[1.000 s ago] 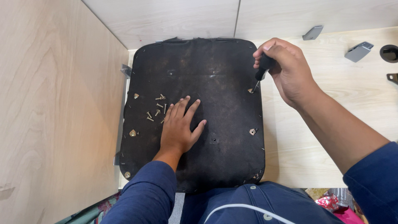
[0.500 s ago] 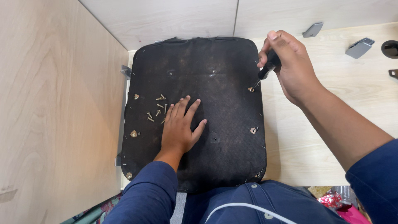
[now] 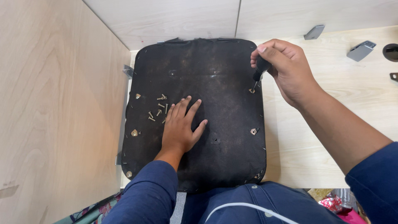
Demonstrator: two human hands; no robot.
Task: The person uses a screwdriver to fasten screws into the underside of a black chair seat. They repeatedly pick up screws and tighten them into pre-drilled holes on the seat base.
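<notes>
A black fabric-covered seat panel (image 3: pixel 215 58) lies upside down on a pale wooden table. My left hand (image 3: pixel 181 126) rests flat on its middle, fingers spread, holding nothing. Just left of its fingertips lie several loose brass screws (image 3: pixel 159 108). My right hand (image 3: pixel 286 70) grips a black-handled screwdriver (image 3: pixel 260 68) upright, its tip on a brass screw (image 3: pixel 251 90) near the panel's right edge. Brass fittings sit at the left edge (image 3: pixel 134 133) and at the right edge (image 3: pixel 253 131).
A wooden wall panel (image 3: pixel 54 108) stands along the left. Two grey metal brackets (image 3: pixel 314 32) (image 3: pixel 361 50) and a black round part (image 3: pixel 390 51) lie on the table (image 3: pixel 315 137) at the back right. My lap in blue trousers (image 3: pixel 265 203) fills the bottom edge.
My right hand with the screwdriver has shifted slightly and turned on the screw at the right edge. My left hand has stayed flat on the panel.
</notes>
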